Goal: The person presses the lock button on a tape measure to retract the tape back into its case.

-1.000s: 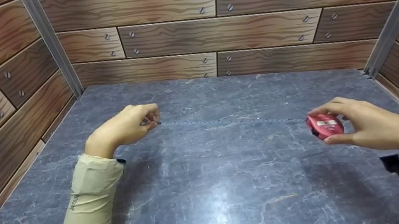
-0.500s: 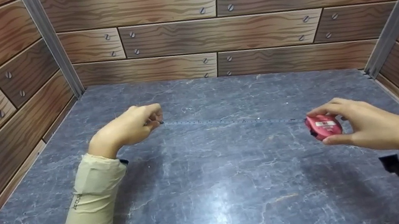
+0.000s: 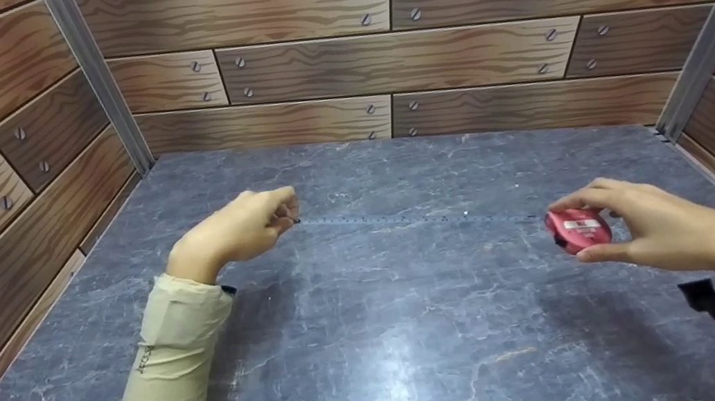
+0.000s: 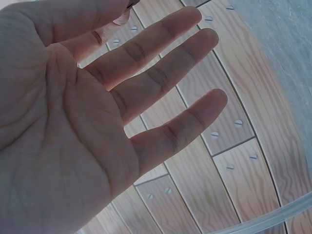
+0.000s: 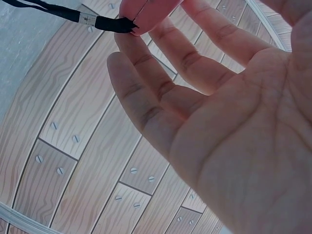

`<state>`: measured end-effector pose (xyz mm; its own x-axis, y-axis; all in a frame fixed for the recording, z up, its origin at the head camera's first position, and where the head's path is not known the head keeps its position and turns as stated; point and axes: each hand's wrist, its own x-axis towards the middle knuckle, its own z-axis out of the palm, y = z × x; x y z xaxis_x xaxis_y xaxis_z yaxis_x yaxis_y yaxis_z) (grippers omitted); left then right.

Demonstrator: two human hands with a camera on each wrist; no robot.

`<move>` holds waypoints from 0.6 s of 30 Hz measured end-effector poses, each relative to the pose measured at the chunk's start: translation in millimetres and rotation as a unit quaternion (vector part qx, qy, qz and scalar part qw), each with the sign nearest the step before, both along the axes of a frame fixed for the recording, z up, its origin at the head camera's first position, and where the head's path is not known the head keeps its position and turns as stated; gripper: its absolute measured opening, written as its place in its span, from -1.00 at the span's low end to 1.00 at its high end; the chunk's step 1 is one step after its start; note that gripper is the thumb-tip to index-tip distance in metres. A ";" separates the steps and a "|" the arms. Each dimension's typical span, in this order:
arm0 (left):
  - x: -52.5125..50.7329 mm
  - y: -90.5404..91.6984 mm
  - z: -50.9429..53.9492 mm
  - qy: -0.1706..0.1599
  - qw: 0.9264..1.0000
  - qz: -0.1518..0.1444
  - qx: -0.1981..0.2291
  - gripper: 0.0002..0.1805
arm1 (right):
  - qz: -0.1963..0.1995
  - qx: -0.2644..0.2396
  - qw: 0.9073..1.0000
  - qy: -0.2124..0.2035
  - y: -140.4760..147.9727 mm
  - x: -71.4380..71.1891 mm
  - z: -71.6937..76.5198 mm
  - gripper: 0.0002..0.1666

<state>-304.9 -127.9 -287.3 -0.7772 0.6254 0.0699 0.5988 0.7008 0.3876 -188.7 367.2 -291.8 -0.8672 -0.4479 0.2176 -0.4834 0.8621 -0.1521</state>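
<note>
Case, red: over right part of table, clamped between thumb and fingers of right hand. Tape: stretched over middle of table, end pinched in left hand.

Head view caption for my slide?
Left hand pinches one end of the measuring tape; right hand holds its red case.

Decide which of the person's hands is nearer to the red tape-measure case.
Right: the right hand grips the red case; the left hand is apart from it, pinching the far end of the tape.
</note>
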 end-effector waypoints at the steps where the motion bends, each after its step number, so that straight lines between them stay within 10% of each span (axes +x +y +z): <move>1: 0.3 0.6 -0.2 0.001 1.000 -0.001 0.000 -0.82 | 0.000 0.000 1.000 -0.002 -0.2 0.0 -0.3 -0.25; 18: 1.2 4.2 -2.2 0.012 1.000 -0.007 -0.010 -0.77 | 0.001 -0.001 1.000 -0.027 -5.5 -2.5 0.6 -0.25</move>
